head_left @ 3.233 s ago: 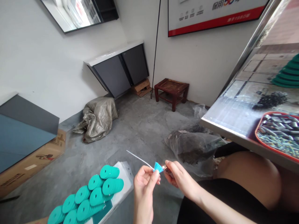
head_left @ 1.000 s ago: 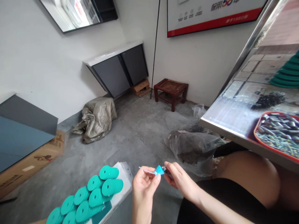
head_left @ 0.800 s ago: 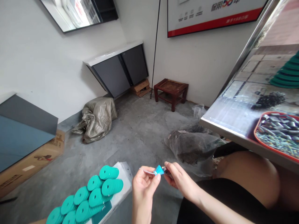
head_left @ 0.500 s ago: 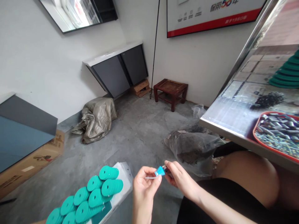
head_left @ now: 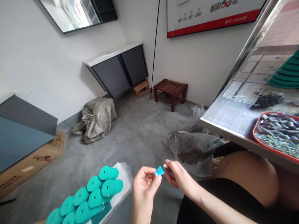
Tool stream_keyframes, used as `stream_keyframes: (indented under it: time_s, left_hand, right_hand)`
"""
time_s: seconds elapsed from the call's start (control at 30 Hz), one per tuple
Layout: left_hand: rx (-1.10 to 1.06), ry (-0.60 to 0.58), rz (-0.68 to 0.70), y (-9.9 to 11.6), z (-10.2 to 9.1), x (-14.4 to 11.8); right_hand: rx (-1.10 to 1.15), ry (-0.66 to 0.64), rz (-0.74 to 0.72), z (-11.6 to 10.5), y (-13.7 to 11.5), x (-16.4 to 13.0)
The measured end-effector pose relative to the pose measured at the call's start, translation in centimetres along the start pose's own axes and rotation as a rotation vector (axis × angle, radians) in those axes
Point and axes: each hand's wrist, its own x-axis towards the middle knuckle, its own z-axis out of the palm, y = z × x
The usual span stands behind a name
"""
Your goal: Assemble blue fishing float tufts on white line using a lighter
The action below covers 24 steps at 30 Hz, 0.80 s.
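Your left hand (head_left: 145, 188) pinches one blue piece (head_left: 159, 171) between thumb and fingers, over the floor (head_left: 140, 133), off the left corner of the table (head_left: 224, 116). Your right hand (head_left: 177, 175) is curled round one small item (head_left: 165, 166), mostly hidden. Green disc stacks (head_left: 108, 187): nine in view. Versus 3.2 s ago: the white strip jutting past your left hand no longer shows.

Blue piece (head_left: 159, 171), white strip now unseen

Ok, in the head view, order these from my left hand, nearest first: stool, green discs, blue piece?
1. Blue piece: pinched in the left hand.
2. Green discs: to its left.
3. Stool: far ahead, slightly right.
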Motion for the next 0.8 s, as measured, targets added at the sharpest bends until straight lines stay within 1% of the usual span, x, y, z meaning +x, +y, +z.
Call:
stream_keyframes:
  time_s: [0.1,0.2,0.53,0.67,0.8]
  left_hand:
    - [-0.019,-0.003,-0.021,0.0,0.1,-0.1]
    - [-0.022,-0.013,-0.032,0.1,0.2,-0.1]
    - [-0.001,-0.001,-0.024,0.2,0.1,-0.1]
    - [0.013,-0.017,-0.004,0.1,-0.3,0.0]
    - [0.058,-0.079,0.008,0.1,-0.7,0.3]
  right_hand:
    - [-0.008,-0.014,-0.016,0.0,0.4,0.1]
    - [-0.029,0.000,-0.016,-0.1,0.8,0.2]
    - [-0.044,0.008,-0.046,-0.1,1.4,0.1]
    - [-0.064,0.001,-0.050,-0.1,1.1,0.0]
    - [-0.061,0.016,-0.050,-0.2,1.2,0.1]
